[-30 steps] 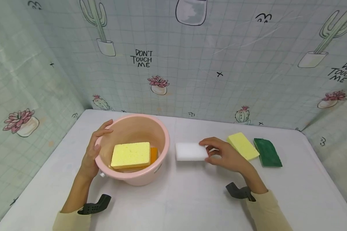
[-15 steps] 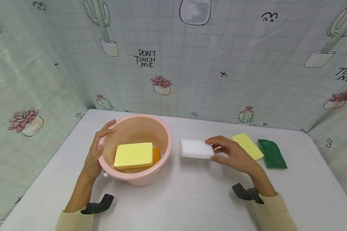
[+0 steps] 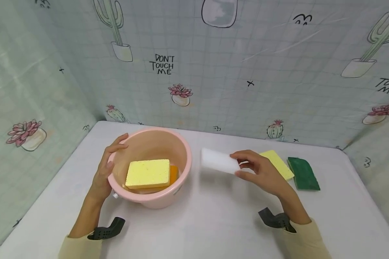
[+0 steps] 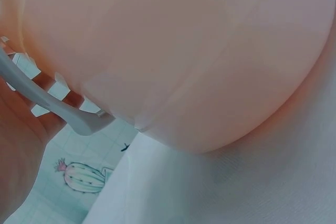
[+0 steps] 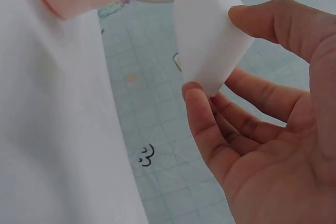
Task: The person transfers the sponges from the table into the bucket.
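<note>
the left hand (image 3: 103, 174) gripped the bucket (image 3: 160, 202) at its nine o'clock. the right hand (image 3: 258, 173) pinched the white block (image 3: 218, 160) above the table (image 3: 207, 223), at the bucket's three o'clock. a yellow sponge (image 3: 148, 173) and an orange sponge (image 3: 173, 174) lay inside the bucket.

From the lower left, the left arm (image 3: 86, 216) angles up to a gripping left hand (image 3: 103, 172); right of centre, the right hand (image 3: 258, 172) pinches, thumb (image 5: 278, 27) opposing fingers (image 5: 205, 124).
</note>
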`<state>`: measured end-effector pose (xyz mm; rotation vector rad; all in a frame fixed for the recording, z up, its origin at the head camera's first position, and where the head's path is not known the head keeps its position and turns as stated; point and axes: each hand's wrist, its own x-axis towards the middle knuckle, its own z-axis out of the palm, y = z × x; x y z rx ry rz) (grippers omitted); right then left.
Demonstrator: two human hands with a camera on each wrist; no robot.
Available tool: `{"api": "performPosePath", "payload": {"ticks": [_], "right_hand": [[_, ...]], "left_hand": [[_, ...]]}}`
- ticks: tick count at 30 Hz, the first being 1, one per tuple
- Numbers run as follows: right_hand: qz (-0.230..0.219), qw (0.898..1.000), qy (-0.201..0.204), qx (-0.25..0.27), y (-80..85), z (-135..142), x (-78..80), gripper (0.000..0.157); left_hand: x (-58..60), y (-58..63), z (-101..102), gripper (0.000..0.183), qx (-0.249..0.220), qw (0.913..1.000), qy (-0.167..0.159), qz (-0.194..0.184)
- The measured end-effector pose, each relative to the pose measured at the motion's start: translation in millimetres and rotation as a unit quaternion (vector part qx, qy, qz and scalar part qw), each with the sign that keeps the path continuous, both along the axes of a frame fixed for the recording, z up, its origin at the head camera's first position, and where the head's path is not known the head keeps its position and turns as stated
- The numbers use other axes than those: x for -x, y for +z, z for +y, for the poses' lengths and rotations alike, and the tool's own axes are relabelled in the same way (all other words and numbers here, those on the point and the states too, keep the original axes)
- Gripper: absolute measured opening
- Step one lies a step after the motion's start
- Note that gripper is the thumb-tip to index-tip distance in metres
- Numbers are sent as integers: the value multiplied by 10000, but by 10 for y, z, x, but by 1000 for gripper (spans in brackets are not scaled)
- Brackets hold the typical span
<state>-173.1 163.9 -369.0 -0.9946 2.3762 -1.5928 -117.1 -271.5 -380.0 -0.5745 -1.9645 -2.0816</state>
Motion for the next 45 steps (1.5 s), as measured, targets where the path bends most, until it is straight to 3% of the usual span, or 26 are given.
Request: {"api": "performPosePath", "payload": {"ticks": [5, 14, 26, 45], "right_hand": [[-38, 9997, -52, 217, 89, -23, -44, 42], [-51, 9991, -259, 336, 161, -111, -120, 41], [159, 9985, -97, 511, 279, -241, -152, 41], [294, 9987, -300, 285, 639, -855, -111, 39]], "left_hand": [[14, 7, 4, 41, -16, 10000, -14, 72], [-2, 12, 15, 40, 34, 9996, 158, -216], [19, 13, 25, 40, -17, 9999, 25, -107], [14, 8, 29, 39, -35, 9998, 89, -177]]}}
